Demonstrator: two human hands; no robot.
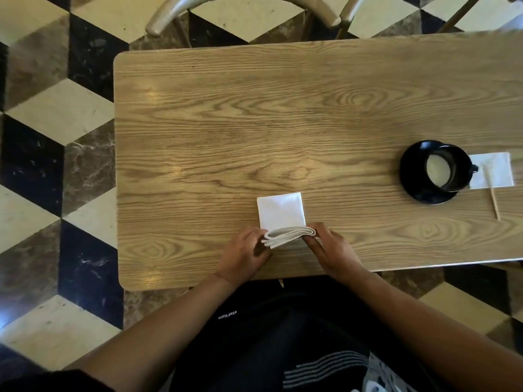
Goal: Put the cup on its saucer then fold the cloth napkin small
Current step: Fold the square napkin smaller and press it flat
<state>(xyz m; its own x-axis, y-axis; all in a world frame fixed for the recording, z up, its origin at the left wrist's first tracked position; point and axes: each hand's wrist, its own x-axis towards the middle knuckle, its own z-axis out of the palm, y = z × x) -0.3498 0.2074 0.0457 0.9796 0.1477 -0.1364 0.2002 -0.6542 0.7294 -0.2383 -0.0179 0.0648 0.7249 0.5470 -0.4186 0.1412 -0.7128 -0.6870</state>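
napkin (281,215) near edge pinched by left hand (245,254), right hand (329,248), fingertips hidden

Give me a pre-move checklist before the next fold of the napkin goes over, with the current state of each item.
1. Cup on its saucer: ok, it sits inside the rim.
2. Left hand pinches the napkin at its near left corner: ok.
3. Right hand pinches the near right corner: ok.
4. Near edge lifted evenly: not ok, the layers fan apart at the left corner.
5. Far half lies flat and square on the table: ok.
6. Landing area beyond the napkin free of the stir stick and paper napkin: ok, both lie far right.
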